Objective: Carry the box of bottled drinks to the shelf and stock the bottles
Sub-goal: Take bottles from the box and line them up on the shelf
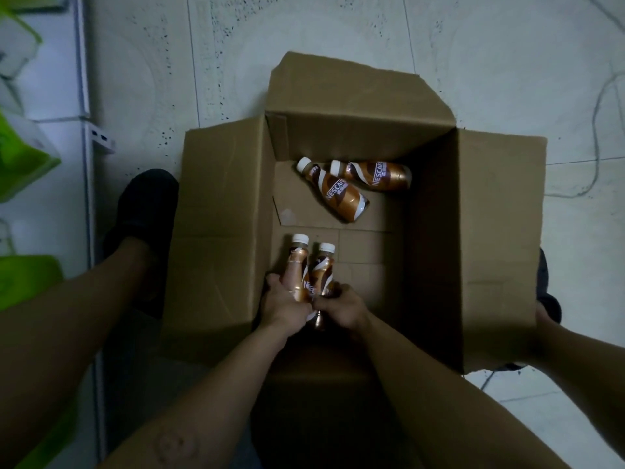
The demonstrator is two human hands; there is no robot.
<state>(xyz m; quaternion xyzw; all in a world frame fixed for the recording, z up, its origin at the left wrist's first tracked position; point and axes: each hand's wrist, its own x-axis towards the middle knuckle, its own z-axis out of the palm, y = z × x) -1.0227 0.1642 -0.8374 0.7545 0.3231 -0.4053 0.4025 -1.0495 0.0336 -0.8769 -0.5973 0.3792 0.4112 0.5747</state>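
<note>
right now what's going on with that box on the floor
A person is looking down into an open cardboard box on the tiled floor, apparently unloading bottled coffee drinks. The left hand grips one bottle and the right hand grips a second bottle, side by side at the box's near end. On the box bottom a third bottle and a fourth bottle lie on their sides. A shelf with green packs is on the left.

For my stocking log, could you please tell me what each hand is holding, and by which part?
The left hand grips one coffee bottle by its lower body; the right hand grips a second bottle the same way.
</note>
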